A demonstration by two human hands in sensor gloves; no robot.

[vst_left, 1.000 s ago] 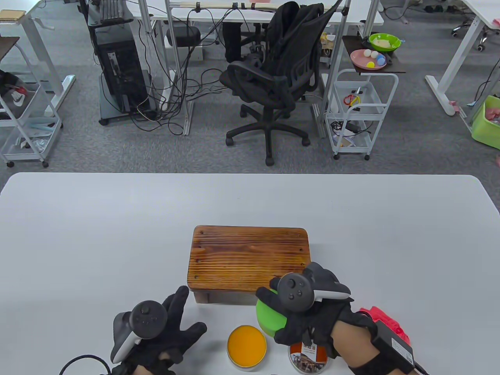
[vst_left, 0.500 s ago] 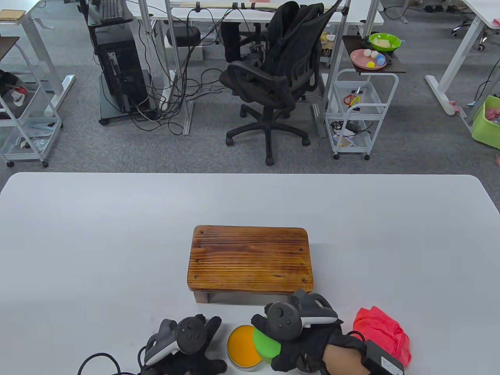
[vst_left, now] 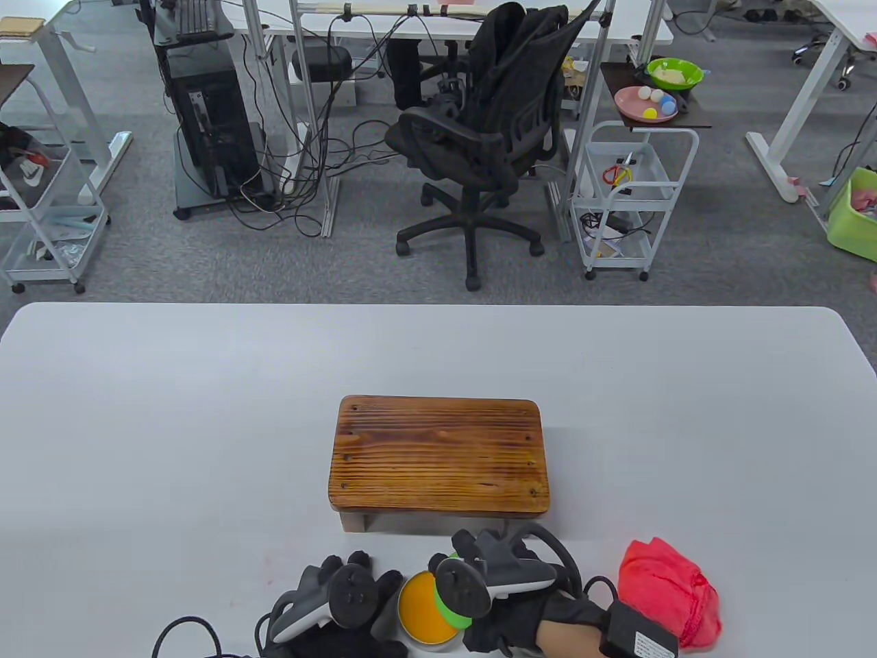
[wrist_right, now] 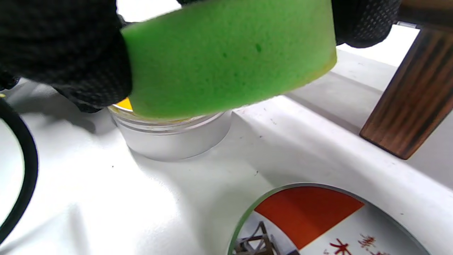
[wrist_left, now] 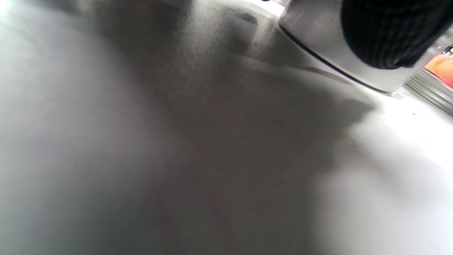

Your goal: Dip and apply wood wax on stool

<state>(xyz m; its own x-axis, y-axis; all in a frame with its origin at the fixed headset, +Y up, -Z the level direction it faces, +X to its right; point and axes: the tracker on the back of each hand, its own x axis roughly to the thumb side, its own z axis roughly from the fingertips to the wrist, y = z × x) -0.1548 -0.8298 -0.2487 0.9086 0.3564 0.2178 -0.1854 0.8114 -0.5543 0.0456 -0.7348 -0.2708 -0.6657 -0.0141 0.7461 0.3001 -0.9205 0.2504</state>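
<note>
Table view: we see the right hand point(vst_left: 510, 589) gripping a green sponge point(vst_left: 453, 611), its edge pressed into the orange wax in the open tin point(vst_left: 419, 610) at the counter's point(vst_left: 171, 425) near edge. The left hand point(vst_left: 342, 610) sits against the tin, likely steadying it; grip unclear. The stool point(vst_left: 438, 456) waits just beyond, dark striped wood.

Left wrist view: one fingertip point(wrist_left: 385, 33) on the tin wall.

Right wrist view: fingers point(wrist_right: 63, 53) pinch the sponge over the tin; the lid point(wrist_right: 318, 226) lies near.

The tin lid point(wrist_right: 329, 223) bears red characters on white, cut off and unreadable.
</note>
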